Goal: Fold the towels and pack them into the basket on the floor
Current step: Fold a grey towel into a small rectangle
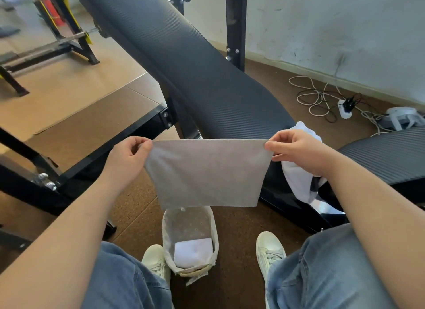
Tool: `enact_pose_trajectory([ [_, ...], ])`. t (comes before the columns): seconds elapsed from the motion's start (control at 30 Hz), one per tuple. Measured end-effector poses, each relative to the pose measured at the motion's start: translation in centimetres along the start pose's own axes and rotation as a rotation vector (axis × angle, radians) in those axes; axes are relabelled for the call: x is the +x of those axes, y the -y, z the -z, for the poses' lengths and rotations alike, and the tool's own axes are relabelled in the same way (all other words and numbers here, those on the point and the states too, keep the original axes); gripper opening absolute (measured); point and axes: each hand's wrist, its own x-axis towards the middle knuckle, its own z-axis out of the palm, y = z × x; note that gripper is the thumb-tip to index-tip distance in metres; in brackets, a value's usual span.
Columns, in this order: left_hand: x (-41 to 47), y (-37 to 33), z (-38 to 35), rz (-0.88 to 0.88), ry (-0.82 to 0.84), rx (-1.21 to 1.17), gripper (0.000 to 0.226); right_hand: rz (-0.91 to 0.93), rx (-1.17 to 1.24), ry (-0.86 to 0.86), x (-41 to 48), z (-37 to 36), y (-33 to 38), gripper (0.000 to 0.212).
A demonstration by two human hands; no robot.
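Grey rectangular cloth towel held up in the air, stretched flat between both hands, above the basket on the floor. Left grip pinches the upper left corner between thumb and curled fingers; right grip pinches the upper right corner the same way. Lower edge hangs free. Cannot tell whether the cloth is a single layer or already doubled.

Risks, as judged from here:
- Only two pinch points hold it. If one corner slips during the next fold, the cloth would swing down to the brown speckled floor or land unfolded in the basket
- Folding in the air with nothing under it, so the edges may meet askew and the packet come out lopsided
- The basket is narrow and soft-walled, and a packet left too wide would likely catch the rim or push the wall over

Containers:
- Small oblong basket with pale patterned fabric lining stands between the person's two pale sneakers. It holds one folded white towel at the near end, and bare lining shows at the far end
- One crumpled white towel waits outside it, on the black ribbed padded counter, behind the right grip and draping off the edge
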Motion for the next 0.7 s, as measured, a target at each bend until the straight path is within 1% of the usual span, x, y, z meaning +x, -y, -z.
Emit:
enact_pose_trajectory([
  [0.1,0.0,-0.5,-0.3,0.039,-0.05,-0.122,0.021,-0.012,0.108,-0.044,0.3,-0.5,0.6,0.017],
  [0.2,0.1,-0.6,-0.6,0.071,-0.119,-0.14,0.017,-0.07,0.138,-0.119,0.6,-1.3,1.2,0.019],
  [0.3,0.1,-0.6,-1.0,0.158,-0.157,-0.191,0.019,-0.101,0.196,-0.222,0.9,-2.4,1.6,0.022],
  [0.43,0.3,-1.4,-2.0,0.246,-0.219,-0.306,0.015,-0.103,0.402,-0.288,1.7,-4.3,2.4,0.019],
  [0.5,0.0,-2.3,-2.6,0.266,-0.235,-0.389,0.013,-0.08,0.451,-0.304,2.0,-5.4,3.0,0.017],
  [0.6,-1.0,-3.8,-4.1,0.264,-0.204,-0.493,0.016,-0.007,0.419,-0.279,2.1,-7.4,3.9,0.016],
  [0.7,-1.8,-5.0,-5.6,0.237,-0.146,-0.536,0.016,0.078,0.29,-0.25,2.4,-9.4,4.2,0.014],
])
